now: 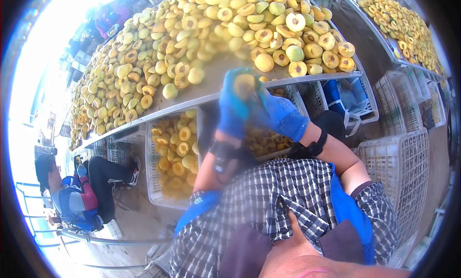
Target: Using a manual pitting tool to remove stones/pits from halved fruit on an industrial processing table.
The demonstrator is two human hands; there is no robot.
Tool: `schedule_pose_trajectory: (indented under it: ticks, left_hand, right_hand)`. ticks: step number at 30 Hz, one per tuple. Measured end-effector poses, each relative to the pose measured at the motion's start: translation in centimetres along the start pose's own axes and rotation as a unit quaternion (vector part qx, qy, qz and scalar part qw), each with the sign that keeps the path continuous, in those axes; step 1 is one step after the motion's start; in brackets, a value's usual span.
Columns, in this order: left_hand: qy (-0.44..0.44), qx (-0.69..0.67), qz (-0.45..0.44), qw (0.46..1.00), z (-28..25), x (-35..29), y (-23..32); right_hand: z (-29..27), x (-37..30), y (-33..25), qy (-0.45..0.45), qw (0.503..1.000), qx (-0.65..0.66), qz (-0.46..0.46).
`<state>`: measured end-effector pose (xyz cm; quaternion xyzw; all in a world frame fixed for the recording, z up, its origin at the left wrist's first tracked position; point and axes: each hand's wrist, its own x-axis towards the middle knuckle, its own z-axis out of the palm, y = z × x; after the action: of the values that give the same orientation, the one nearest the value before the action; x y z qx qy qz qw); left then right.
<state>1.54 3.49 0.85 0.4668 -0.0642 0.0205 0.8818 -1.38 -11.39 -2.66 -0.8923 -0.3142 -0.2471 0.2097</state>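
Note:
My left hand (232,107), in a blue glove, is closed around a yellow peach (245,86) just past the table's near edge. A blur on the picture softens the fruit. My right hand (284,115), also blue-gloved, is drawn up against the left hand at the peach's right side. Its fingers are curled in, and what they hold is too blurred to make out. Beyond both hands a heap of peaches (206,33), many of them halved and some with the pit showing, lies on the metal-edged table (201,88).
Below the table edge stand a white crate of peach halves (175,155) and another peach-filled crate (269,142). White baskets (394,177) are stacked at right. A blue-lined crate (348,98) sits under the table. A co-worker (72,196) sits at left. A second peach-covered table (398,30) stands far right.

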Motion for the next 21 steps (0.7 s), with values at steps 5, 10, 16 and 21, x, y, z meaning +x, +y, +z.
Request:
schedule_pose_trajectory:
  ticks: [5, 10, 16, 21]
  left_hand:
    - [-0.184, 0.404, 0.122, 0.888, -1.1, -0.5, 1.6]
    - [-0.141, 0.268, 0.116, 0.946, 0.8, -0.6, 0.7]
    - [0.006, -0.001, -0.083, 0.997, 3.1, -0.4, -1.1]
    - [-0.018, 0.113, -0.107, 0.988, 0.1, 0.5, -3.1]
  right_hand:
    - [-1.9, -0.6, 0.9, -0.167, 0.982, 0.07, 0.05]
    - [-0.1, -0.4, -1.7, -0.054, 0.759, 0.581, 0.291]
    - [-1.6, -1.9, 2.2, -0.247, 0.18, 0.907, 0.291]
    - [-2.7, -3.7, 2.6, -0.262, 0.28, 0.843, 0.377]
